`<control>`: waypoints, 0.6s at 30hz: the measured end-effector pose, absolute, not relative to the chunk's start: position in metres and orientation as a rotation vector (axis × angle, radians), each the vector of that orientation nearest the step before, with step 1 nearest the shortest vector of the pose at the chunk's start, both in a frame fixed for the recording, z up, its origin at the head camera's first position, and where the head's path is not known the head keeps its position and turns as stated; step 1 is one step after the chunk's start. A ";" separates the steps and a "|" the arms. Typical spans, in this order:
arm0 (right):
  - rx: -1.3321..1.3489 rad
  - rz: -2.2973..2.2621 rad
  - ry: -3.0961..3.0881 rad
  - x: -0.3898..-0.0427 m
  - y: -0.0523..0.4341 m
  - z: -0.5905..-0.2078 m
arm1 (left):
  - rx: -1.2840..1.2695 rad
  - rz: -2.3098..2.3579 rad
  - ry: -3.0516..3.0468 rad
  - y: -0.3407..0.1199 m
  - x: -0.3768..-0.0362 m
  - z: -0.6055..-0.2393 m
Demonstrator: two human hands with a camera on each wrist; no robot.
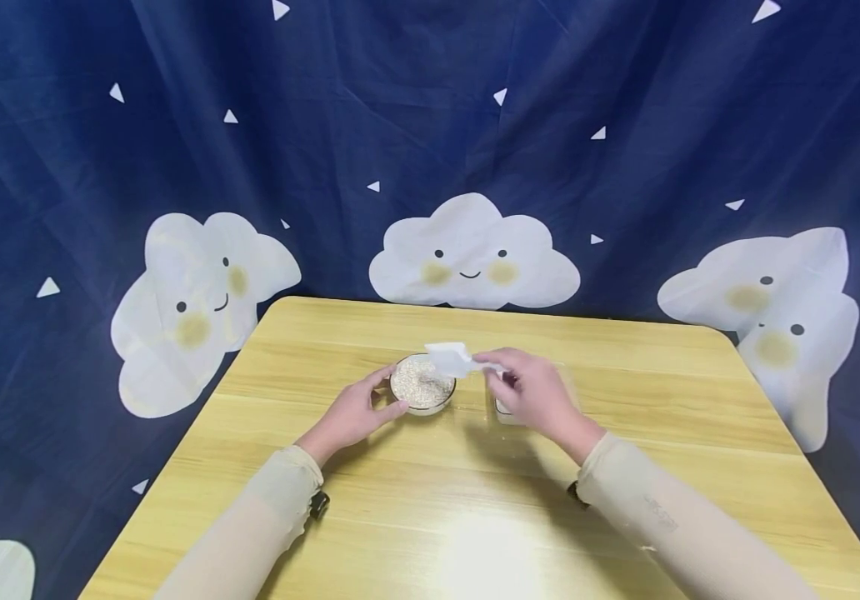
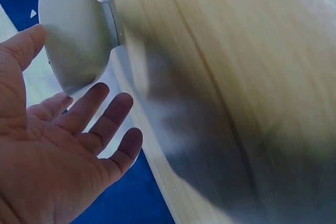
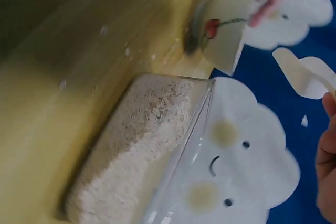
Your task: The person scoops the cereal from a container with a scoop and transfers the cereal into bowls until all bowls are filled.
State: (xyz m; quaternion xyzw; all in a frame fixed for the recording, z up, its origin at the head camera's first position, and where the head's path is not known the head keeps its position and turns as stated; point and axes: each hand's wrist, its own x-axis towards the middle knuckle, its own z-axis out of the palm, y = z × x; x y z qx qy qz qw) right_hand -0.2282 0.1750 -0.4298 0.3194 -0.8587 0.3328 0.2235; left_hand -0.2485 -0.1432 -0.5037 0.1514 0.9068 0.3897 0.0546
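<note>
A small bowl (image 1: 422,385) full of pale grain stands mid-table. My left hand (image 1: 388,393) cups its left side with relaxed fingers; in the left wrist view the left hand (image 2: 79,103) is spread beside the bowl (image 2: 73,35), thumb near its wall. My right hand (image 1: 501,377) pinches the handle of a white scoop (image 1: 448,358) held just above the bowl's right rim. A clear container (image 3: 136,145) of the same grain lies under that hand, mostly hidden in the head view. In the right wrist view the scoop (image 3: 304,74) hangs beside the cherry-printed bowl (image 3: 226,24).
The wooden table (image 1: 400,517) has rounded corners and a bright glare patch near the front edge. A few spilled grains (image 3: 126,51) dot the wood near the container. A dark blue cloth with white clouds (image 1: 475,250) hangs behind and around the table.
</note>
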 end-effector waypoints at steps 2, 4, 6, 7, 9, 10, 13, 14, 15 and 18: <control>0.610 1.259 -2.477 -0.227 0.187 -0.426 | 0.464 1.178 2.756 -0.143 -0.249 -0.504; 0.351 1.501 -2.515 -0.227 0.202 -0.422 | 0.459 1.172 2.758 -0.142 -0.249 -0.504; 0.170 1.645 -2.497 -0.228 0.220 -0.420 | 0.450 1.176 2.754 -0.142 -0.249 -0.504; 0.099 1.680 -2.491 -0.227 0.229 -0.419 | 0.441 1.178 2.753 -0.142 -0.249 -0.504; 0.000 1.730 -2.463 -0.226 0.248 -0.419 | 0.430 1.183 2.755 -0.143 -0.248 -0.504; -0.034 1.751 -2.445 -0.224 0.257 -0.420 | 0.434 1.184 2.757 -0.143 -0.248 -0.504; -0.125 1.730 -2.463 -0.217 0.282 -0.423 | 0.434 1.171 2.780 -0.146 -0.247 -0.505; -0.149 1.708 -2.484 -0.214 0.290 -0.425 | 0.438 1.168 2.787 -0.147 -0.247 -0.505; -0.164 1.679 -2.513 -0.211 0.297 -0.427 | 0.437 1.164 2.797 -0.148 -0.247 -0.505; -0.176 1.561 -2.629 -0.204 0.315 -0.432 | 0.441 1.169 2.860 -0.150 -0.246 -0.503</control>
